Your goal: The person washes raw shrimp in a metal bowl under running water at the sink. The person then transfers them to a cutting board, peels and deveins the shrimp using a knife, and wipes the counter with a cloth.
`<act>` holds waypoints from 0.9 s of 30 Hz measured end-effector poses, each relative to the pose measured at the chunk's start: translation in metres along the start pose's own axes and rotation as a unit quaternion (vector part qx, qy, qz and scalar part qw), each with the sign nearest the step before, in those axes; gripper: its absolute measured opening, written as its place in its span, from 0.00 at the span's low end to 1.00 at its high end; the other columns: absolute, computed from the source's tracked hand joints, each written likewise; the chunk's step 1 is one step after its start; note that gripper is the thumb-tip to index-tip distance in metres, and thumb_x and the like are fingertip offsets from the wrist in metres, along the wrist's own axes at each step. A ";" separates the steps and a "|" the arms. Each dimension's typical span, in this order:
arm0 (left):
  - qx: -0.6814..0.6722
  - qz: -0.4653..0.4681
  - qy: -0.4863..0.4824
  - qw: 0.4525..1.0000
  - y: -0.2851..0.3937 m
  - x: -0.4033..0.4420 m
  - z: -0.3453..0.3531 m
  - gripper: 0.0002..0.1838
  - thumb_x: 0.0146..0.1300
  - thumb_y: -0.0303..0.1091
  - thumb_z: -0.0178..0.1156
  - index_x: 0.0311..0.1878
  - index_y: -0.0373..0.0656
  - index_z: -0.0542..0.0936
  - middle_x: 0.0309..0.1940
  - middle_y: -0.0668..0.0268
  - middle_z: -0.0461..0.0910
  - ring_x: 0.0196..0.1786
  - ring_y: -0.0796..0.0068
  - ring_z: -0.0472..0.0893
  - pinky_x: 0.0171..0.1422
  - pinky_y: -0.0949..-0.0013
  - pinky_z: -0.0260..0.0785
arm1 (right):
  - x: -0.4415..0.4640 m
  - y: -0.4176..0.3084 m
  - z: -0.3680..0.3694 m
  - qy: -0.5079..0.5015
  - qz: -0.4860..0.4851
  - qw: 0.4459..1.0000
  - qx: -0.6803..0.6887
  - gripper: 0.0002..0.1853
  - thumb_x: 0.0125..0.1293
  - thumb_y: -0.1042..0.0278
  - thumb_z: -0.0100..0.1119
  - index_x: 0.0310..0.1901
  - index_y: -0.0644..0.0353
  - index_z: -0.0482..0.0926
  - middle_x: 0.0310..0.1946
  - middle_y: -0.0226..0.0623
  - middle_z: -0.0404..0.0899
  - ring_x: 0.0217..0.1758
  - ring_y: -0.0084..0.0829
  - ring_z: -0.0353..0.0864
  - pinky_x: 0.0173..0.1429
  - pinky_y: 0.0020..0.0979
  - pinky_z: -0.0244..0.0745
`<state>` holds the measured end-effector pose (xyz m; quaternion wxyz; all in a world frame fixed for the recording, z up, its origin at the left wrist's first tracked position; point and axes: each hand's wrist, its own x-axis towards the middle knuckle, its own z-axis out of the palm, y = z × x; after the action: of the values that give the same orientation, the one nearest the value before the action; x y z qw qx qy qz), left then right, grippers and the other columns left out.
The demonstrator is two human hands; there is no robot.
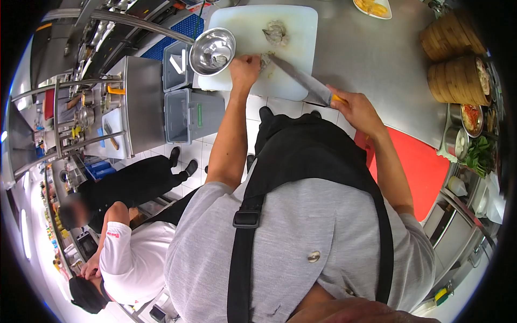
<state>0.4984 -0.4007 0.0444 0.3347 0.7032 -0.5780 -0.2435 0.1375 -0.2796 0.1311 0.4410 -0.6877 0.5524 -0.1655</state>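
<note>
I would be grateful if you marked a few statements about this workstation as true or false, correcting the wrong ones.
1. The right hand holds the knife by its orange handle. True.
2. Both hands are on the knife's handle. False: the left hand is near the tip of the blade instead.
3. The metal bowl is at the left side of the white cutting board. True.
4. The metal bowl is empty. False: something pale lies in it.
5. Bamboo steamers stand to the right of the cutting board. True.
</note>
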 end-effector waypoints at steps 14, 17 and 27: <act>0.135 0.061 0.003 0.989 0.026 -0.012 -0.001 0.15 0.58 0.42 0.70 0.31 0.36 0.89 0.27 0.49 0.87 0.33 0.43 0.87 0.41 0.50 0.80 | 0.019 -0.016 0.001 0.001 -0.021 0.999 -0.041 0.26 0.80 0.56 0.63 0.77 0.44 0.77 0.48 0.44 0.92 0.49 0.47 0.90 0.60 0.41 0.80; 0.146 0.057 0.032 0.987 0.034 -0.016 -0.002 0.16 0.56 0.43 0.69 0.30 0.35 0.89 0.27 0.47 0.86 0.33 0.41 0.86 0.42 0.48 0.79 | 0.017 -0.024 -0.004 -0.011 0.052 0.998 -0.038 0.26 0.80 0.57 0.63 0.76 0.44 0.78 0.48 0.46 0.92 0.49 0.48 0.90 0.60 0.41 0.80; 0.078 0.019 -0.006 0.997 -0.023 0.020 0.010 0.15 0.61 0.39 0.74 0.32 0.34 0.92 0.20 0.65 0.87 0.22 0.77 0.84 0.29 0.70 0.75 | -0.002 -0.012 0.005 0.003 0.004 1.000 -0.003 0.24 0.79 0.56 0.64 0.74 0.44 0.80 0.52 0.49 0.90 0.50 0.52 0.89 0.59 0.45 0.80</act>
<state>0.5096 -0.4195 0.0214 0.2804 0.7146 -0.6104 -0.1954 0.1478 -0.2758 0.1386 0.4378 -0.6862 0.5573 -0.1637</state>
